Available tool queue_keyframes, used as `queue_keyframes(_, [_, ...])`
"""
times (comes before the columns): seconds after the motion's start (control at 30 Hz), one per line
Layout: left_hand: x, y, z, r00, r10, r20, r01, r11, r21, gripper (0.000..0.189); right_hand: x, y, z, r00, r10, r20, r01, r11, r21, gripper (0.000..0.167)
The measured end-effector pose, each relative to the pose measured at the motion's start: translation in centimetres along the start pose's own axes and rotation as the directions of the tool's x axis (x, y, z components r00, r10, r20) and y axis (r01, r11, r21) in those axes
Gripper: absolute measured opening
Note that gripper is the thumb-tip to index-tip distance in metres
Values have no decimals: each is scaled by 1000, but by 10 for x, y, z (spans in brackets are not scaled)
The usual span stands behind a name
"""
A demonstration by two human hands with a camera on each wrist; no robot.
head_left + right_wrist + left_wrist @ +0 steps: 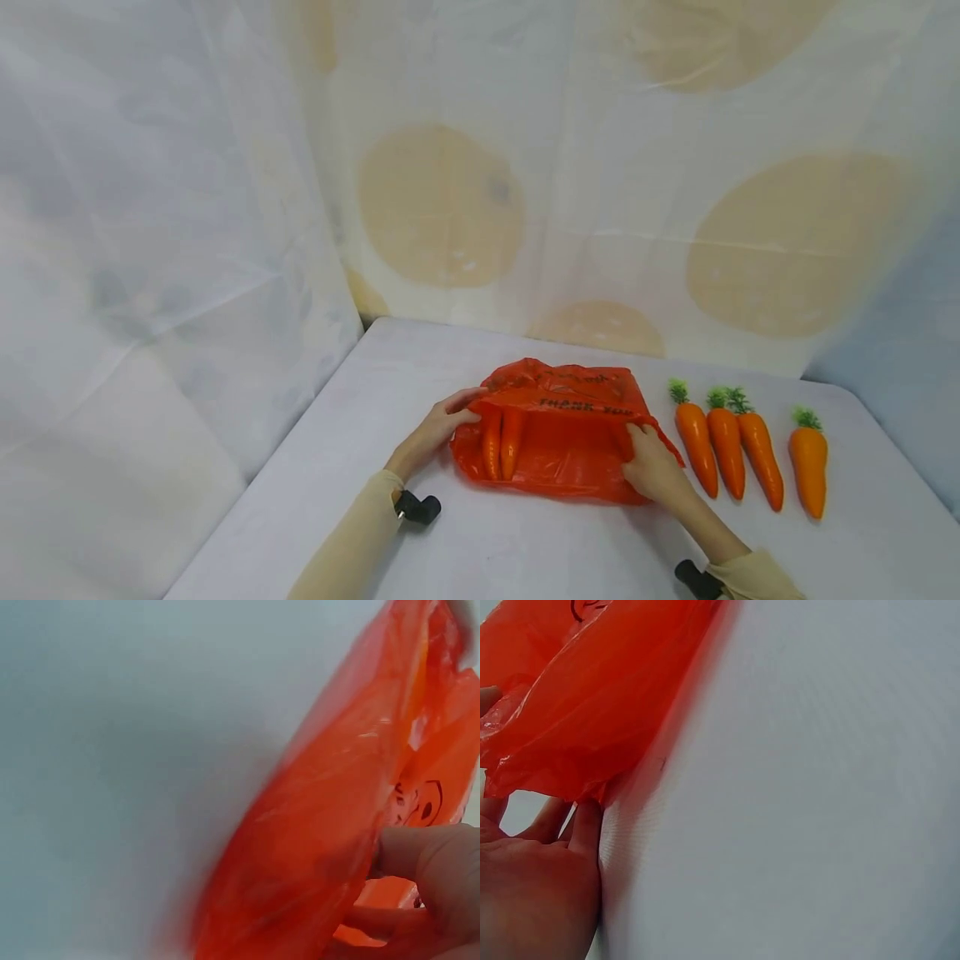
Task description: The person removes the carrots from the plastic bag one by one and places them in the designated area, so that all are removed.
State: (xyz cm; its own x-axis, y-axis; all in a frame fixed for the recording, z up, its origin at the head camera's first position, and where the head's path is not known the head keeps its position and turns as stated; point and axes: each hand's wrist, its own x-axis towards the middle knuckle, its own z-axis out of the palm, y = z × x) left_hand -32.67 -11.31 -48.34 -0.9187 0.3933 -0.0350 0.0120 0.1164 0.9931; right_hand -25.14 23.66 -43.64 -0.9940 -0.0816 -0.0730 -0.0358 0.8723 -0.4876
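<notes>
A red plastic bag with dark "THANK YOU" print lies on the table, its mouth held wide toward me. Two carrots lie side by side in its left part. My left hand holds the bag's left edge; in the left wrist view its fingers go behind the plastic, which partly hides them. At the right edge of the mouth, my right hand grips the plastic between thumb and fingers. The right wrist view shows that hand at the rim, with some fingertips hidden by the bag.
Several orange carrots with green tops, among them a shorter one at the far right, lie in a row right of the bag. The white table is bordered by a patterned curtain at the back and a pale sheet on the left.
</notes>
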Motion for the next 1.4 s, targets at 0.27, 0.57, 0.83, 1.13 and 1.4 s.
queue_keyframes(0.27, [3, -3, 0, 1000, -9, -3, 9, 1000, 3, 46, -3, -7, 1, 999, -34, -12, 34, 997, 72, 64])
queue_keyframes(0.57, [4, -2, -3, 1000, -18, -13, 18, 1000, 5, 47, -9, -17, -4, 995, -99, -30, 103, 975, 197, 60])
queue_keyframes(0.83, [1, -4, 0, 999, -29, -22, 29, 1000, 7, 48, -12, -21, -4, 993, -106, -42, 113, 970, 215, 57])
queue_keyframes(1.13, [-1, -4, 2, 999, -31, -16, 31, 1000, 4, 48, -17, -23, -2, 985, -159, -59, 168, 964, 205, 52])
queue_keyframes(1.4, [-1, -4, 2, 1000, -19, -8, 19, 1000, 4, 47, -20, -20, 0, 968, -231, -101, 247, 947, 205, 47])
